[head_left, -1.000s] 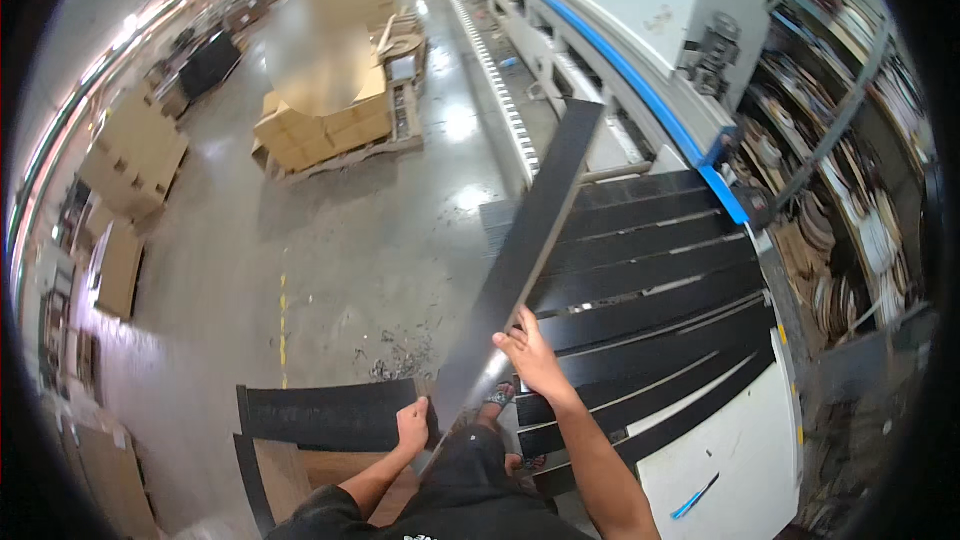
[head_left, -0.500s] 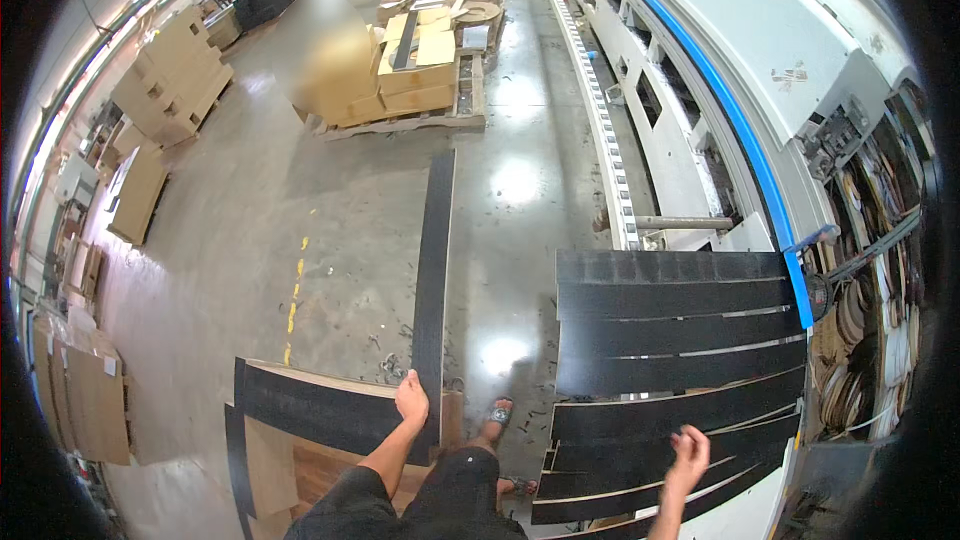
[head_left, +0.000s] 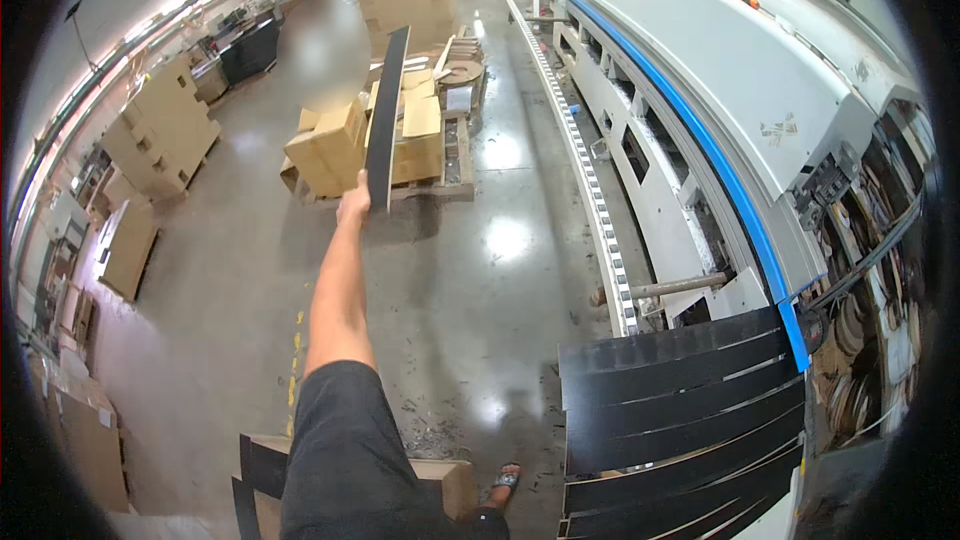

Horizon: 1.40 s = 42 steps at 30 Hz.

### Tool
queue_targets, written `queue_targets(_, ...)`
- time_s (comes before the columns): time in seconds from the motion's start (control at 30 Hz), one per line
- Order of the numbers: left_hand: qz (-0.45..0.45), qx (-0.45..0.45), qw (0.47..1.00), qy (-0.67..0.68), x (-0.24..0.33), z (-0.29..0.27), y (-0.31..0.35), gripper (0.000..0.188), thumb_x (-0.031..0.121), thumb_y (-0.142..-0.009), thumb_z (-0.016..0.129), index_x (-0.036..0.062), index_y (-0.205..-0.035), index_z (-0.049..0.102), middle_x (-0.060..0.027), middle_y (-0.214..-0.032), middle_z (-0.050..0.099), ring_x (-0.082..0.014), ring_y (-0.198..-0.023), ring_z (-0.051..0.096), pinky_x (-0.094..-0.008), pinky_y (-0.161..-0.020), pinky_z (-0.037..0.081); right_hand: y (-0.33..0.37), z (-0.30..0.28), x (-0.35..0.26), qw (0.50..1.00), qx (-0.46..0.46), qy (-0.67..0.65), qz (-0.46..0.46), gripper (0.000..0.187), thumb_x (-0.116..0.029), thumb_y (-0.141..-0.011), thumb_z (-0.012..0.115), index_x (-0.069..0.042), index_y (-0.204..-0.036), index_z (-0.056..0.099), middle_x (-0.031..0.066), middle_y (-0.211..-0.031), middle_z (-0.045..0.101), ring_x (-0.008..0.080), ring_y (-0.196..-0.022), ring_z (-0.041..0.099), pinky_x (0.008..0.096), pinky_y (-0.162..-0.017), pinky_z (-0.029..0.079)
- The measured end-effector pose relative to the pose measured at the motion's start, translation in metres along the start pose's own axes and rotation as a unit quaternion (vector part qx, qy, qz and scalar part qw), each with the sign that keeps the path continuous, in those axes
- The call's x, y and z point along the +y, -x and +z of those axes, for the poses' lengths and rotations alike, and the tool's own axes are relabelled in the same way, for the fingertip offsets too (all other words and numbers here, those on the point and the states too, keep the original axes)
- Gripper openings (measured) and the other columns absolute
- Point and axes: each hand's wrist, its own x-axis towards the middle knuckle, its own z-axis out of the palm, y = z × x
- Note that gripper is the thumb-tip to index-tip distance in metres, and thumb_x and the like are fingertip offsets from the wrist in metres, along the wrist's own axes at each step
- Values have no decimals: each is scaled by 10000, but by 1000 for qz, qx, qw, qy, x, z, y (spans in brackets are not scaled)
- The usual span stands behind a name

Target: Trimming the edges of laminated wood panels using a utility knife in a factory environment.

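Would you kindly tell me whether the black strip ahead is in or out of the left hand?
In: the left hand grips the strip by its edge, near one end.

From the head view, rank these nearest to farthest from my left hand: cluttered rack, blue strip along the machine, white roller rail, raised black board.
Measured from the left hand:
1. Raised black board: in its grip.
2. White roller rail: to the right.
3. Blue strip: beyond the rail.
4. Cluttered rack: far right.
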Motion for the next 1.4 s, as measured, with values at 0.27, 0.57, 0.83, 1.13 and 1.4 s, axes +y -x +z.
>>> queue_targets(0.27,19,-255,931,-261,-347,172,86,921,721,-1080,243,-28,-1533,528,-262,-1567,538,-391,-1442,532,-499,-1216,412,34,-82,136,988,119,36,88,300,-225,-1008,669,-12,-1218,647,164,-1129,660,306,-978,623,428,-828,526)
queue_targets(0.57,-131,-332,921,-153,-561,245,354,947,699,-1092,325,-163,-1219,697,-380,-1277,685,-484,-1241,671,-531,-1072,499,136,-54,214,975,96,175,95,331,-206,-1003,703,49,-1214,705,170,-1217,706,301,-1131,652,430,-1023,530)
queue_targets(0.83,339,-119,933,31,-245,248,297,534,461,-1099,578,-53,-1220,659,-278,-1196,691,-422,-1100,653,-461,-999,501,127,4,216,957,123,242,104,459,-278,-1003,774,111,-1231,691,254,-1295,685,331,-1254,655,448,-1088,492)
queue_targets(1.13,607,-129,765,-171,-74,348,446,671,443,-997,708,-104,-1367,588,-328,-1317,645,-488,-1258,585,-523,-1093,449,173,51,205,946,156,217,185,834,-632,-913,778,2,-1413,568,240,-1448,518,421,-1398,498,510,-1167,419)
queue_targets(1.4,752,-320,524,-240,-256,314,658,1084,659,-900,712,-74,-1616,360,-342,-1687,311,-563,-1573,239,-612,-1304,171,189,109,210,915,73,-135,372,1026,-659,-858,812,33,-1541,484,254,-1482,605,386,-1378,578,468,-1151,446)
